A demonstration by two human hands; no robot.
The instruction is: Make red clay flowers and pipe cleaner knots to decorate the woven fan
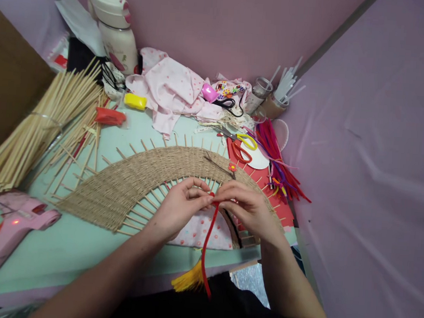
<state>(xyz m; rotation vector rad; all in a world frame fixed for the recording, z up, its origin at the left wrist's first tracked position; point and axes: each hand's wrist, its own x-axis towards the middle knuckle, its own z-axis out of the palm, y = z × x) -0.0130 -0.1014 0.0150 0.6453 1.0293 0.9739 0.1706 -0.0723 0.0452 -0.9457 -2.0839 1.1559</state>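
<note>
While the woven half-round mat point(123, 184) lies flat on the desk point(82, 249), left hand point(177, 209) and right hand point(247, 209) each pinch the top end of a red pipe cleaner point(208, 236) over its inner arc, seemingly to steady it, stem hanging past the desk edge.

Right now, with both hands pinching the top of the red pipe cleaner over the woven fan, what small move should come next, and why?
Probably a small twist at the top end of the red fuzzy pipe cleaner. The left hand and right hand both pinch it close together above the half-round woven straw-and-stick fan, while its length hangs loose beside the yellow thread tassel.
</note>
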